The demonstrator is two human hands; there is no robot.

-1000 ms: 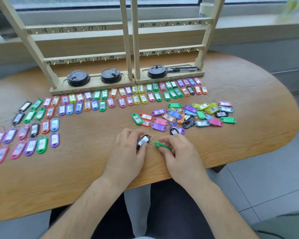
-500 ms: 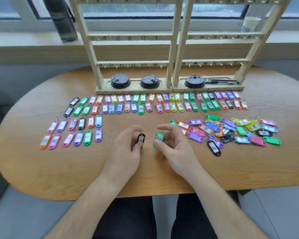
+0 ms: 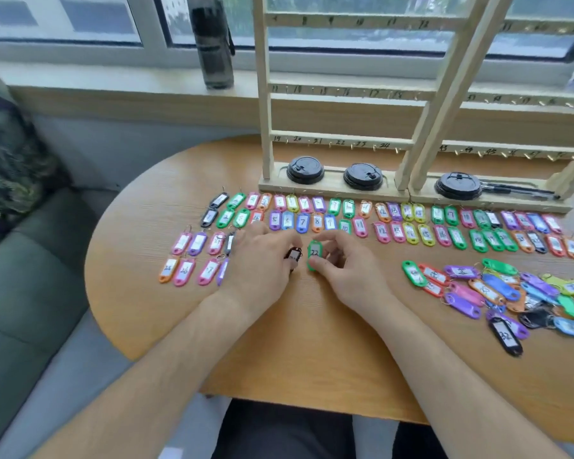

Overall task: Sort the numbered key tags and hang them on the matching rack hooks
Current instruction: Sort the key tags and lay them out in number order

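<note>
Wooden table (image 3: 312,342), oval. Left hand (image 3: 262,263): fingers curled, pinching a black tag (image 3: 293,255) at mid-table. Right hand (image 3: 348,270): thumb and fingers pinching a green tag (image 3: 314,253) marked 22, just beside the black one. Behind: sorted tag rows (image 3: 395,220), numbered rack (image 3: 266,127). Far right: loose tag heap (image 3: 511,293).

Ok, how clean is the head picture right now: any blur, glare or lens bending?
Head view: slightly smeared all over; the green tag in the right hand reads 22, the black tag in the left hand is unreadable. Head view: the wide lens leans the uprights of the rack. Head view: even daylight, faint shadows, no harsh glare on the table.
</note>
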